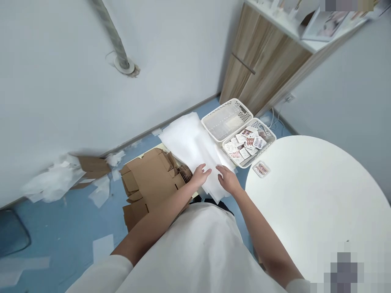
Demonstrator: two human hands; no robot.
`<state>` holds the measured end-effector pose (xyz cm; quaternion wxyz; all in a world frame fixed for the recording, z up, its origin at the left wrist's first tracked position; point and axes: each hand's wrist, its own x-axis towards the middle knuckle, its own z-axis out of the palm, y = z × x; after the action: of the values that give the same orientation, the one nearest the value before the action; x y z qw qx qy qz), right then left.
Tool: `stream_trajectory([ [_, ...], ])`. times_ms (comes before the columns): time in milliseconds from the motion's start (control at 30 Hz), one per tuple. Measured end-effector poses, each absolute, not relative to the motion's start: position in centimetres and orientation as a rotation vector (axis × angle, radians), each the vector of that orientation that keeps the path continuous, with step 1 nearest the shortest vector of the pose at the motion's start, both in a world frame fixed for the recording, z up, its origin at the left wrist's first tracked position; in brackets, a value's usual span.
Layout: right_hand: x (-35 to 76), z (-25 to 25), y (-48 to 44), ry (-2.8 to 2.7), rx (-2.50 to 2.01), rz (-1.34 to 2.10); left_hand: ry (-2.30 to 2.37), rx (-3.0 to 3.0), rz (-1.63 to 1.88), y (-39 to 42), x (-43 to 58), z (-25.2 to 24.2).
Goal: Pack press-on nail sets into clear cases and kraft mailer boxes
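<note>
Both of my hands are over a stack of thin white sheets (191,140), which look like foam or soft wrapping. My left hand (200,176) is at the near left part of the stack, thumb and fingers apart. Facing it across a small gap is my right hand (228,180), its fingers also spread. Neither hand visibly grips anything; whether the fingertips touch the top sheet is hard to tell. Flattened brown cardboard boxes (157,179) lie in a pile just left of the sheets.
Beyond the sheets are a white plastic basket (205,121) and a second basket (271,140) filled with small printed packs. A round white table (317,195) at right bears a small clear pack (261,169). Crumpled wrapping (55,181) and an open carton (93,167) lie along the wall.
</note>
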<state>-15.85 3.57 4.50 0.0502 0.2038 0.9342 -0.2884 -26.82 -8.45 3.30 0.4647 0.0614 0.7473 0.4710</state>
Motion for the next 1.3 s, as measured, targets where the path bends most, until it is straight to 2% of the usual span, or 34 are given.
stream_trajectory([
  [267, -9.8, 6.9, 0.7, 3.0, 0.947, -0.871, 1.826, 0.321, 1.141, -10.2, -24.4, 2.9],
  [467, -5.0, 8.8, -2.1, 3.003, 1.37, -1.05, 1.847, 0.472, 0.955, -9.2, -21.7, 3.2],
  [667, 0.1, 9.7, -3.7, 2.772, 1.96, -1.327, 1.799, 0.58, 0.821, -7.6, -18.6, 3.1],
  [867, 5.5, 9.3, -4.8, 2.374, 2.468, -1.597, 1.603, 0.757, 0.872, -5.1, -14.4, 2.3],
  [1067, 11.7, 6.7, -4.9, 2.206, 2.724, -1.496, 1.631, 1.066, 0.863, -2.7, -9.7, 2.1],
  [1300, 17.9, 4.2, -2.9, 2.136, 2.758, -1.373, 1.582, 1.3, 0.722, 0.0, -5.1, 2.0],
])
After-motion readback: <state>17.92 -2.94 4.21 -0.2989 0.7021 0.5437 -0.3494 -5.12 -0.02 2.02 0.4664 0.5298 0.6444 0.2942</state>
